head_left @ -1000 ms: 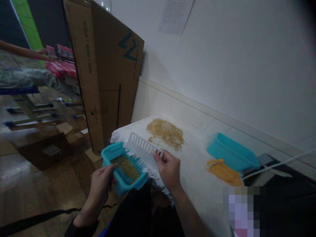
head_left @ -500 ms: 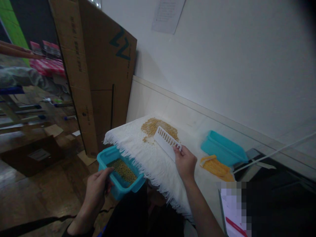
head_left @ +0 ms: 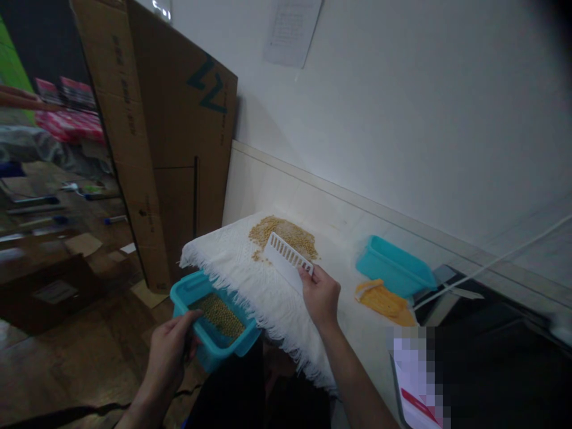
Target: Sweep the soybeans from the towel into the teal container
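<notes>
My left hand [head_left: 172, 348] grips the near left rim of a turquoise plastic bin [head_left: 214, 351], thumb over the edge. Greenish-yellow beans [head_left: 221, 314] cover part of its floor. The bin sits just below the fringed edge of a white cloth [head_left: 232, 247]. My right hand [head_left: 320, 293] is closed on one end of a white slotted plastic strip [head_left: 288, 253], which stands tilted on the cloth. Right behind the strip lies a spread pile of tan beans [head_left: 279, 229], with a few loose ones at its near left side.
A second turquoise bin [head_left: 393, 265] and a yellow-orange cloth [head_left: 384, 301] lie to the right, near a white cable [head_left: 496, 262]. A tall cardboard box [head_left: 179, 131] stands at the left. Behind it, another person's arms [head_left: 22, 98] reach over a pink-and-white cloth.
The whole view has shifted slightly, so most things appear further left. Both hands keep their holds, and the strip stays in front of the bean pile.
</notes>
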{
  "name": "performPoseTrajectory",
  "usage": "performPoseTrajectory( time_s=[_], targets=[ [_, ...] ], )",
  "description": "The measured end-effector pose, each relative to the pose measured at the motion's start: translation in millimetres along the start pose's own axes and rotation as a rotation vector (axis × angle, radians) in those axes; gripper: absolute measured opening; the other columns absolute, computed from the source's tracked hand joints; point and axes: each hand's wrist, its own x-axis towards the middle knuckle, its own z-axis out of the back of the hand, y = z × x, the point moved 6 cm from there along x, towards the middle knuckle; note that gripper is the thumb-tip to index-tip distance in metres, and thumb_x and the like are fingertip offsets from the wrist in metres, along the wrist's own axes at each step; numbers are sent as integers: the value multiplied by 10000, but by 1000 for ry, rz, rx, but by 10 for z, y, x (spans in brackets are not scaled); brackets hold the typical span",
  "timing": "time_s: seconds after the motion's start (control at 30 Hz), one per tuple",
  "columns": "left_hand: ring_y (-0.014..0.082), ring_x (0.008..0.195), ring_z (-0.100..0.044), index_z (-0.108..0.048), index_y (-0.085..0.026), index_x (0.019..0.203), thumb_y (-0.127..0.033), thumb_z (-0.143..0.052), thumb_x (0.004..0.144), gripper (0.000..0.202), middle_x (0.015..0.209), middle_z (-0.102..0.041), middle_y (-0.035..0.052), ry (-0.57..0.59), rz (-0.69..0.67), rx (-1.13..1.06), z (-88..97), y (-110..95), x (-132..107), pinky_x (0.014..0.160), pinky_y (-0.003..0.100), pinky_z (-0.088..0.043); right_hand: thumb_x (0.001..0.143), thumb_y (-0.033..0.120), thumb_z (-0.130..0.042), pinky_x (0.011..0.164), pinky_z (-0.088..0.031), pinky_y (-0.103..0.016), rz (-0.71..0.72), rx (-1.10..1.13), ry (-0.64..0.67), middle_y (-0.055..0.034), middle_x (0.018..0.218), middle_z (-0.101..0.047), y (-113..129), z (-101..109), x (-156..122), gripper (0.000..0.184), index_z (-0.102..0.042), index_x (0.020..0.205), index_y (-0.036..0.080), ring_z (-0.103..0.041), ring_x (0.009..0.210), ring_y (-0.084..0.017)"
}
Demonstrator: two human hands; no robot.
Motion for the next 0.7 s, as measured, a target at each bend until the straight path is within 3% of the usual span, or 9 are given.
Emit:
performPoseTrajectory(
  time_s=[0.17,0.7],
  targets=[
    [83,243,-335,-491,-207,403,-455,-646,659,388,262,-424,-65,8,-2,3,-2,9,6,277,199,-217,868,353,-530,614,-478,-234,-6,62,30,-56,732,-717,66,-74,-12,250,-704,863,173,-641,616,-167],
    [81,235,-339,-500,-192,377,-468,-649,675,432,250,-423,-51,11,2,-3,19,26,33,278,195,-219,868,351,-540,597,-454,-221,-3,90,48,-57,706,-711,214,-50,-91,257,-687,801,151,-643,607,-163]
  ],
)
